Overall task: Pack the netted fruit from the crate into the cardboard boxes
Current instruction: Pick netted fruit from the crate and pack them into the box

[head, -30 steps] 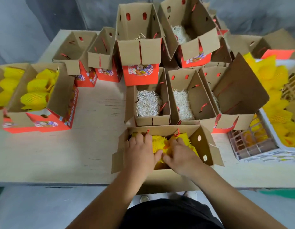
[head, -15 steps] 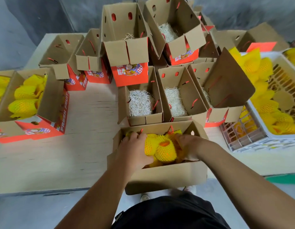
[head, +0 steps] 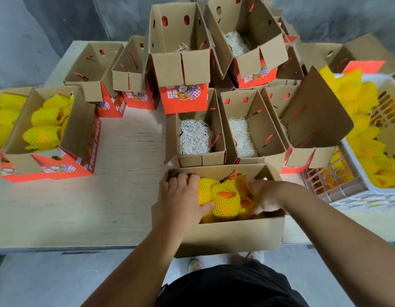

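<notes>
Both hands are working inside the nearest box, settling netted fruit.

The netted fruit (head: pixel 225 201) is sitting mid-box (head: pixel 232 235), long axis looking roughly 12-to-6, at 3 o'clock from the left hand (head: pixel 183 196) and 9 o'clock from the right hand (head: pixel 261 196). Left hand is the nearer one: fingers curled, thumb pressing the net, so it's gripping the fruit. Right hand is blurred and half buried in the box; grip can't be made out. Crate (head: pixel 369 191) is lying at 3 o'clock on the table (head: pixel 125 173), well apart.
</notes>
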`<move>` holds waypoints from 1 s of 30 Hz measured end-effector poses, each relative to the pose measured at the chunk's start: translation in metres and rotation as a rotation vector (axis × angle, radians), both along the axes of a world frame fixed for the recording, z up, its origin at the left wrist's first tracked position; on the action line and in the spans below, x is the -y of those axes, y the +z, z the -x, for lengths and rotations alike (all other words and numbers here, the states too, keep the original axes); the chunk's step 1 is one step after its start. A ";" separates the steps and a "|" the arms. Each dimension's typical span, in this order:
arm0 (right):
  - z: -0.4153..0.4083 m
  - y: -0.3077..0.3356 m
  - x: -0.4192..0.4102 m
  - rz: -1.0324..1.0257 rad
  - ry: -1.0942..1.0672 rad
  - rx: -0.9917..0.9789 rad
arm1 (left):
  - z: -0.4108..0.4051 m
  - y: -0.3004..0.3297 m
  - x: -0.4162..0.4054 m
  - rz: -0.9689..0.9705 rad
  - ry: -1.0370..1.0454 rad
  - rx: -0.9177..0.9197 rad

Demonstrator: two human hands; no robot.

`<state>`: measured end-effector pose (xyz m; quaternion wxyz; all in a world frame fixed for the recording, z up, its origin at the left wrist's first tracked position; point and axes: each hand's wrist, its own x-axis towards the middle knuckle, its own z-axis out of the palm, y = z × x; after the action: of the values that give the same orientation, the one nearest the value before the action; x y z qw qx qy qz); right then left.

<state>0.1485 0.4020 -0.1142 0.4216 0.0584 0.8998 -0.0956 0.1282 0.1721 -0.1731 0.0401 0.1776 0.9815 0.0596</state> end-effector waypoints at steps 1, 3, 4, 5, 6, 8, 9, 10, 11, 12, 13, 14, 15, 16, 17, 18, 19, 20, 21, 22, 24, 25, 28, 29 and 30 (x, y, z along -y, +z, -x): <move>0.000 0.000 0.005 -0.007 0.023 -0.021 | 0.000 0.000 0.000 -0.007 -0.001 -0.007; 0.000 -0.005 0.025 -0.020 0.146 -0.060 | -0.001 -0.001 0.000 -0.019 0.002 -0.006; 0.001 -0.012 0.033 -0.046 0.230 -0.101 | -0.001 -0.001 0.000 -0.020 0.006 -0.002; 0.001 -0.014 0.039 -0.008 0.205 -0.146 | -0.001 -0.001 0.001 -0.022 0.006 0.000; -0.001 -0.011 0.038 0.024 0.190 -0.156 | -0.001 -0.001 0.001 -0.023 0.003 -0.003; -0.006 -0.009 0.027 0.097 -0.047 -0.045 | -0.001 0.000 0.002 -0.020 -0.002 -0.004; -0.008 -0.009 0.021 0.093 -0.082 -0.034 | -0.001 0.000 0.002 -0.022 0.001 0.000; -0.009 -0.008 0.017 0.101 -0.089 -0.029 | -0.001 0.001 0.001 -0.026 0.008 0.005; -0.010 -0.008 0.019 0.123 -0.106 -0.052 | 0.000 0.003 0.000 -0.027 0.011 0.014; -0.012 -0.012 0.024 0.138 -0.119 -0.091 | 0.000 0.004 -0.001 -0.019 0.003 0.034; -0.014 -0.019 0.031 0.132 -0.134 -0.140 | 0.000 0.006 0.000 -0.005 -0.015 0.074; -0.017 -0.026 0.035 0.135 -0.148 -0.193 | 0.002 0.008 0.001 0.011 -0.035 0.133; -0.018 -0.028 0.038 0.155 -0.163 -0.239 | 0.004 0.012 0.002 0.031 -0.050 0.201; -0.018 -0.029 0.037 0.187 -0.186 -0.270 | 0.006 0.017 0.005 0.060 -0.062 0.249; -0.016 -0.027 0.033 0.233 -0.211 -0.307 | 0.008 0.022 0.007 0.090 -0.072 0.245; -0.015 -0.024 0.029 0.290 -0.242 -0.348 | 0.010 0.026 0.009 0.123 -0.072 0.197; -0.013 -0.023 0.026 0.342 -0.275 -0.398 | 0.010 0.030 0.010 0.151 -0.056 0.123; -0.012 -0.023 0.025 0.376 -0.298 -0.426 | 0.009 0.033 0.010 0.166 -0.032 0.051; -0.012 -0.025 0.025 0.385 -0.304 -0.425 | 0.007 0.033 0.010 0.163 -0.011 0.008; -0.013 -0.028 0.027 0.365 -0.285 -0.386 | 0.003 0.031 0.010 0.143 -0.001 0.004; -0.017 -0.034 0.029 0.295 -0.211 -0.284 | -0.004 0.024 0.007 0.093 -0.014 0.088; -0.019 -0.036 0.028 0.280 -0.192 -0.278 | -0.008 0.022 0.005 0.063 -0.024 0.133; -0.024 -0.035 0.017 0.362 -0.199 -0.397 | -0.016 0.024 -0.008 -0.171 -0.023 0.187; -0.028 -0.034 0.012 0.438 -0.246 -0.461 | -0.019 0.026 -0.014 -0.260 -0.025 0.169; -0.032 -0.033 0.007 0.520 -0.328 -0.547 | -0.021 0.029 -0.020 -0.326 -0.027 0.134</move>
<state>0.1808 0.3949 -0.1473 0.1466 0.0650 0.9034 -0.3976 0.1493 0.1917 -0.1442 0.0770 0.1904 0.9515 0.2291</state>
